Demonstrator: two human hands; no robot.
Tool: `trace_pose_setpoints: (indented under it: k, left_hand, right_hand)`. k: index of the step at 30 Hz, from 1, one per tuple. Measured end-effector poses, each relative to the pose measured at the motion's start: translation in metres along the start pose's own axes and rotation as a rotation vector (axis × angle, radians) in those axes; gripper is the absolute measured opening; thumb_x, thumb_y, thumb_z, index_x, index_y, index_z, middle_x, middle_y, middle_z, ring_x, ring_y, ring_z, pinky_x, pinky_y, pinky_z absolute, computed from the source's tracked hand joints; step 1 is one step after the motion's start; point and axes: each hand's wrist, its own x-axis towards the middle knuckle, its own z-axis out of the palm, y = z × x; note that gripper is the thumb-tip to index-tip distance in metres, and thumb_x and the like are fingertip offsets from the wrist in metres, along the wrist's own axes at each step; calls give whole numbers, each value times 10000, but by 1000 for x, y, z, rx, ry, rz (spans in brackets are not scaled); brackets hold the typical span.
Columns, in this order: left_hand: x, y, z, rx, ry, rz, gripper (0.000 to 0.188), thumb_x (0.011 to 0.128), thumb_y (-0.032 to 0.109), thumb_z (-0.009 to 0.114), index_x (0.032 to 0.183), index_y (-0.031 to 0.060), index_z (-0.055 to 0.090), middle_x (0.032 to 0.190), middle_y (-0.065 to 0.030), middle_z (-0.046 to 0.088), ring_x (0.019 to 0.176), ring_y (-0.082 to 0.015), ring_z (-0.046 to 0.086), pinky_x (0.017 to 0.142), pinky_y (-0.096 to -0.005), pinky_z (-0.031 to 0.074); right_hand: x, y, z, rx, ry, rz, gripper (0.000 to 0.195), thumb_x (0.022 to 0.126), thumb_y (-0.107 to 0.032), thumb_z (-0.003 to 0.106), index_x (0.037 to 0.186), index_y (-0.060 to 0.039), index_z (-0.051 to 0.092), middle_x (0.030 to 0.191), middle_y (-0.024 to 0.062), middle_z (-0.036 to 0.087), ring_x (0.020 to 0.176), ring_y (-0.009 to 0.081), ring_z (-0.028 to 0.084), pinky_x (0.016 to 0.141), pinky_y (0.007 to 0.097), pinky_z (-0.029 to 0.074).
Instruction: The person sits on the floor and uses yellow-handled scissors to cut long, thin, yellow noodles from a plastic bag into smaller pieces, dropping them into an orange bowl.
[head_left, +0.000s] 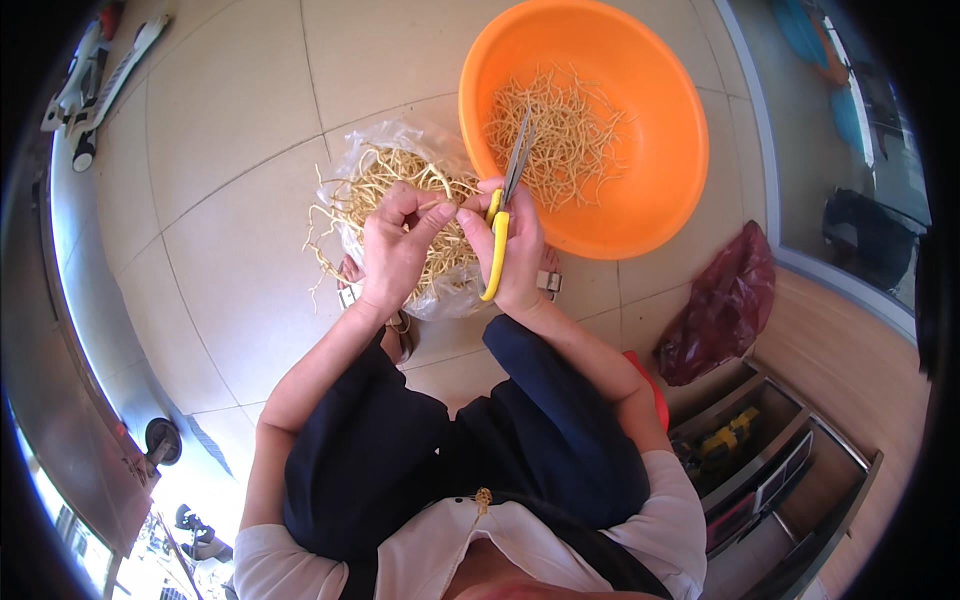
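Between the fingertips of my left hand (397, 244) is a thin pale root-like strand (433, 203). My right hand (517, 247) holds yellow-handled scissors (500, 225), their blades pointing up over the rim of an orange plastic basin (667, 187); its thumb and forefinger meet close to my left fingertips. Beneath both hands, a clear plastic bag (439, 304) on the floor holds a tangled heap of long pale roots (360, 195). Inside the basin lies a pile of shorter, thinner root pieces (559, 139).
A dark red plastic bag (720, 315) lies at the right, beside an open drawer unit (787, 442) with yellow and black items inside. A glass panel (847, 172) stands at the right. A white folded metal frame (124, 75) is at the upper left, and a caster wheel (163, 441) at the lower left.
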Motion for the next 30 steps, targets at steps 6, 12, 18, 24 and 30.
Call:
trace_pose_setpoints:
  k: [6, 12, 18, 24, 30]
  left_hand:
    - [6, -11, -13, 109, 185, 117, 102, 855, 94, 629, 801, 22, 582, 726, -2, 515, 632, -96, 441, 600, -236, 394]
    - [11, -18, -48, 91, 43, -61, 99, 861, 65, 608, 931, 0, 633, 810, -20, 538, 697, -91, 479, 694, -215, 426]
    - [12, 7, -4, -239, -195, -170, 293, 845, 67, 640, 1132, 9, 618, 937, -29, 619, 812, -101, 551, 730, -239, 472]
    - [28, 5, -2, 135, -228, 253, 64, 840, 54, 640, 867, -1, 657, 816, -28, 611, 668, -113, 549, 606, -245, 465]
    - [27, -7, -17, 215, -104, 180, 87, 847, 81, 642, 835, 0, 613, 724, -2, 540, 660, -91, 524, 584, -250, 450]
  right_hand:
    - [5, 4, -11, 53, 133, 94, 331, 808, 52, 599, 1094, -48, 466, 826, 25, 562, 684, 47, 500, 593, 172, 410]
    - [10, -2, -20, 195, 188, 175, 319, 805, -4, 608, 1085, -44, 460, 776, 34, 551, 610, 76, 491, 541, 199, 397]
    - [19, -6, -17, 237, 107, 346, 322, 797, -44, 618, 1079, -28, 463, 706, 48, 523, 596, 119, 516, 544, 252, 426]
    - [19, -12, -16, 337, -42, 428, 299, 814, -65, 612, 1074, -26, 469, 688, 44, 515, 590, 116, 514, 517, 249, 431]
    - [23, -4, -27, 330, 64, 384, 284, 805, -52, 612, 1058, -29, 484, 705, 49, 547, 568, 112, 503, 526, 236, 430]
